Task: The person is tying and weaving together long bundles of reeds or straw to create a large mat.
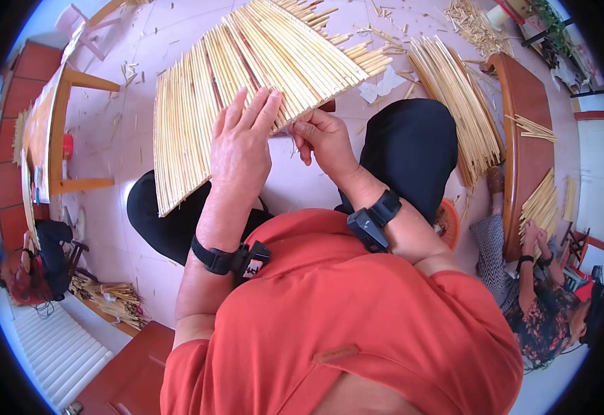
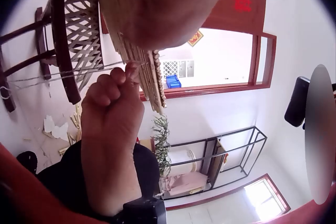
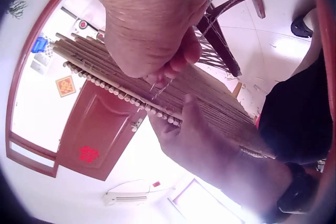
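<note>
Below your orange shirt (image 1: 343, 325), your left hand (image 1: 242, 142) rests with straight fingers (image 1: 259, 111) flat on the stalk mat (image 1: 191, 90), apparently steadying it over your knees, while your right hand (image 1: 324, 138), just right of those fingers, pinches the binding thread (image 2: 73, 71) taut at the mat's edge.

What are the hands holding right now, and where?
The left hand holds the reed mat at its near edge, fingers flat on top; the right hand pinches a thin thread at that edge.
</note>
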`<state>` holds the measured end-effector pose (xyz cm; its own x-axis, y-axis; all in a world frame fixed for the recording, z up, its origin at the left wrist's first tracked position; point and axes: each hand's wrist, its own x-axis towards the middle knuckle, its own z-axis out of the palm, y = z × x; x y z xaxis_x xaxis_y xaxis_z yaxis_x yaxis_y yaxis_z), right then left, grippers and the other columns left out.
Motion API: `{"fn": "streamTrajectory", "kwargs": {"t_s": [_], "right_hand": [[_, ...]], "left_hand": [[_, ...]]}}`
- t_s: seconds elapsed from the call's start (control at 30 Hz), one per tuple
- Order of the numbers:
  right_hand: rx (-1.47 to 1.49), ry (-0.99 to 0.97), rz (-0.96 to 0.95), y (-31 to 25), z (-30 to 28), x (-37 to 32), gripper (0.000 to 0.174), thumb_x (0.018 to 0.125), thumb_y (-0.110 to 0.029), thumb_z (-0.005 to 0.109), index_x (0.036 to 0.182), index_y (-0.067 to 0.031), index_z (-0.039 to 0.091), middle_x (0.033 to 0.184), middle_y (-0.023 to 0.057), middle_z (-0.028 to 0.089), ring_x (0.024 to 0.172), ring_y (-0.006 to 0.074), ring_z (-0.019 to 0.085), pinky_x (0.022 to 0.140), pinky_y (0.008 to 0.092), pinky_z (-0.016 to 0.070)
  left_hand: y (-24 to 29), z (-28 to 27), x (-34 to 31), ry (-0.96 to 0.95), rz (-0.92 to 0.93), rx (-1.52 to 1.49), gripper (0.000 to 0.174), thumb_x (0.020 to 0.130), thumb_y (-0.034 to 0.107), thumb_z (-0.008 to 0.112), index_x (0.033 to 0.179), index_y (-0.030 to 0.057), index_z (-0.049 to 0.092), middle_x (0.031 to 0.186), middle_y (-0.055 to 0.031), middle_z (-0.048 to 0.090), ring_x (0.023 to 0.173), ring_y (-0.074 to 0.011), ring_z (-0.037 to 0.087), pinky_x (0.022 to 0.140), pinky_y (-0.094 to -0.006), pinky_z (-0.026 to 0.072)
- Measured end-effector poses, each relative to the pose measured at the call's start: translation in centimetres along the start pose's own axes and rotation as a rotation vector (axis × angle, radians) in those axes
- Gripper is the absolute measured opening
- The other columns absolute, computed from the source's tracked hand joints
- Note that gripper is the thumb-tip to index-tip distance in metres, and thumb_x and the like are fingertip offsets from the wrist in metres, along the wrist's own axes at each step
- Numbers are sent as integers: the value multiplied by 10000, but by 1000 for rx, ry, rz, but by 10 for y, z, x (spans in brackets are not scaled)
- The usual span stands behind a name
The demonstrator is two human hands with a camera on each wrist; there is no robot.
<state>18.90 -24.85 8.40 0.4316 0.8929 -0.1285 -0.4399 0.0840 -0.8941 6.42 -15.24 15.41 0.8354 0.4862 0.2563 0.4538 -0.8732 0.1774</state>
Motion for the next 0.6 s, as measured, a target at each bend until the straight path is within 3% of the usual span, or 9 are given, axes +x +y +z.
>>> {"fn": "streamTrajectory", "kwargs": {"t_s": [0.1, 0.27, 0.6], "right_hand": [[-9, 14, 8, -3, 3, -2, 128, 953, -90, 513, 888, -17, 595, 647, 21, 544, 463, 73, 486, 386, 212, 402], [-23, 50, -7, 0, 4, 1, 144, 940, -86, 521, 829, -14, 579, 634, 30, 544, 455, 82, 490, 378, 220, 392], [-5, 3, -26, -12, 8, 5, 59, 929, -34, 502, 969, 2, 527, 661, 60, 560, 458, 116, 513, 383, 241, 432]], "left_hand": [[3, -3, 0, 69, 27, 80, 594, 779, -46, 507, 1330, 173, 533, 1348, -32, 538, 1282, -312, 454, 1079, -458, 317], [5, 3, -4, 51, 8, 74, 582, 784, -41, 513, 1324, 176, 539, 1341, -22, 545, 1281, -293, 458, 1086, -467, 301], [0, 12, -10, 123, 11, -10, 529, 807, 21, 570, 1295, 225, 567, 1326, -35, 550, 1221, -274, 499, 1018, -432, 381]]}}
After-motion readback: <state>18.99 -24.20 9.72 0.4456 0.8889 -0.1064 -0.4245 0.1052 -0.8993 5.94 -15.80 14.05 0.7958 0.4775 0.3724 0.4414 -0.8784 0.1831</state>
